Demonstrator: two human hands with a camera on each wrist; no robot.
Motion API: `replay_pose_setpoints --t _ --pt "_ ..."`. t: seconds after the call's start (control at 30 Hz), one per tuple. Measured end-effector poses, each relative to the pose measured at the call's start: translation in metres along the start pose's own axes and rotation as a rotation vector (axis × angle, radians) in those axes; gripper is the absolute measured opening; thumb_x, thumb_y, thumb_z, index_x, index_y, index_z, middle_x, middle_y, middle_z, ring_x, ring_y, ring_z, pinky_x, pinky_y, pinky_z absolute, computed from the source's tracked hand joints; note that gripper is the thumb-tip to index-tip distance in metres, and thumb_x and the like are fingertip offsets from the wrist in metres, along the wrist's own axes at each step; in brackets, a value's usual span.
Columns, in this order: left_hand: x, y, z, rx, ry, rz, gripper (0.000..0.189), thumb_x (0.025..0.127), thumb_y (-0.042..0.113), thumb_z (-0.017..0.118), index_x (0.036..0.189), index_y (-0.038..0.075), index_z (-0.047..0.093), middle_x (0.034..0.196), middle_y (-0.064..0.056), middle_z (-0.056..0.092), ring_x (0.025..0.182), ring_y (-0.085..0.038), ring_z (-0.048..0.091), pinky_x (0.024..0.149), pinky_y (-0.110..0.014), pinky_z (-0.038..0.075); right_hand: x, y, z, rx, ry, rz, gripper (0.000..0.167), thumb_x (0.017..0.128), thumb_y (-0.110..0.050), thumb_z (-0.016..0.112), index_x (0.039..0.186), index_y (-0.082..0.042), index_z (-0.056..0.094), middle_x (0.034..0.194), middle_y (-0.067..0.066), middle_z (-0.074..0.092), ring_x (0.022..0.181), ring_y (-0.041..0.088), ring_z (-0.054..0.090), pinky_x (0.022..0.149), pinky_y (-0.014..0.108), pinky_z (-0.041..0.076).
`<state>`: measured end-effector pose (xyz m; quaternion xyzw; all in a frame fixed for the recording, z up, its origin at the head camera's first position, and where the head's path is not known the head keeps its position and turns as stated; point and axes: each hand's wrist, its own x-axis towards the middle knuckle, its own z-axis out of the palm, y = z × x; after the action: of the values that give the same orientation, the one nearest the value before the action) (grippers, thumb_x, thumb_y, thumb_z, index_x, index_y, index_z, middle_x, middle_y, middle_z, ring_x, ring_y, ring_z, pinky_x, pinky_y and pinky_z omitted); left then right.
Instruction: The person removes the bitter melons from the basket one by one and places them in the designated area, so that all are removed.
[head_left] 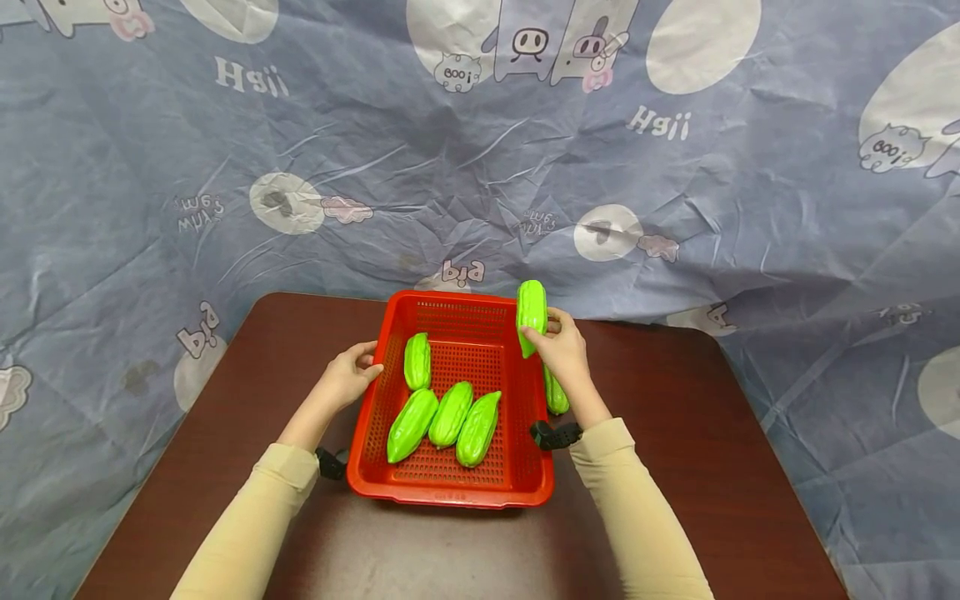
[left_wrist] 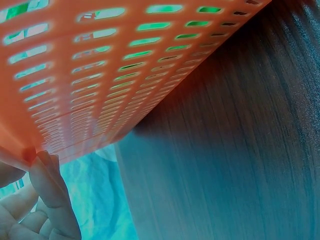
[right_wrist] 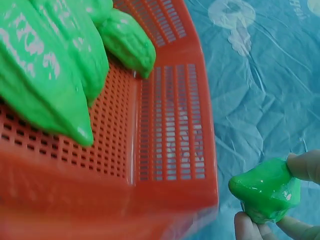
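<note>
A red plastic basket with slotted walls stands on the table. My left hand pinches its left rim between thumb and fingers, and the left wrist view shows the fingertips at that edge. My right hand holds a bright green bitter melon upright at the basket's right rim, thumb on one side and fingers on the other. Inside the basket lie several more bitter melons, three side by side near the front and one further back. Another bitter melon lies outside, along the right wall, partly hidden by my right hand.
The dark brown wooden table extends to both sides of the basket. A grey-blue cloth with cartoon prints hangs behind the table and down its sides. Black straps sit at both wrists, close to the basket walls.
</note>
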<state>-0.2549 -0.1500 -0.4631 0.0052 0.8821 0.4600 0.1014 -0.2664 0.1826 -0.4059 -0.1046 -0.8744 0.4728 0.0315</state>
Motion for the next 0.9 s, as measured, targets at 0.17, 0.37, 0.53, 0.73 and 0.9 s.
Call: replay_pose_setpoints --t 0.17,0.37,0.53,0.73,0.9 --pt "0.000 0.001 0.000 0.000 -0.002 0.002 0.055 0.101 0.014 0.057 0.150 0.001 0.037 0.124 -0.024 0.056 0.109 -0.036 0.062 0.085 -0.042 0.057 0.005 0.013 -0.016 0.001 0.034 0.018 0.070 0.091 -0.032 0.069 0.150 -0.008 0.039 0.133 0.020 0.057 0.123 0.034 0.057 0.095 0.046 0.051" --pt "-0.003 0.002 -0.001 0.001 -0.009 -0.002 0.055 0.101 0.015 0.057 0.150 0.001 0.036 0.124 -0.024 0.056 0.108 -0.036 0.062 0.085 -0.043 0.057 0.007 0.037 -0.033 -0.007 0.068 0.047 0.070 0.093 -0.033 0.066 0.150 -0.006 0.037 0.135 0.021 0.056 0.123 0.035 0.057 0.097 0.047 0.051" --pt "-0.003 0.002 -0.002 0.002 -0.009 0.003 0.055 0.101 0.014 0.057 0.150 0.000 0.036 0.123 -0.024 0.056 0.108 -0.036 0.062 0.085 -0.043 0.057 0.004 0.057 -0.042 -0.038 0.095 0.060 0.072 0.092 -0.035 0.067 0.149 -0.002 0.038 0.132 0.025 0.057 0.118 0.037 0.057 0.090 0.045 0.053" --pt "-0.002 0.002 -0.001 -0.001 -0.009 0.001 0.055 0.101 0.014 0.056 0.150 0.000 0.036 0.122 -0.024 0.056 0.109 -0.036 0.062 0.085 -0.042 0.057 0.003 0.083 -0.050 -0.080 0.086 0.098 0.072 0.093 -0.031 0.066 0.150 0.000 0.035 0.134 0.028 0.054 0.121 0.041 0.054 0.095 0.050 0.049" --pt "-0.003 0.002 -0.001 -0.002 -0.012 -0.002 0.055 0.101 0.014 0.056 0.150 0.000 0.036 0.123 -0.024 0.056 0.109 -0.036 0.062 0.085 -0.042 0.057 0.003 0.102 -0.052 -0.114 0.061 0.123 0.072 0.094 -0.026 0.065 0.150 0.003 0.032 0.134 0.031 0.053 0.121 0.042 0.053 0.096 0.051 0.048"
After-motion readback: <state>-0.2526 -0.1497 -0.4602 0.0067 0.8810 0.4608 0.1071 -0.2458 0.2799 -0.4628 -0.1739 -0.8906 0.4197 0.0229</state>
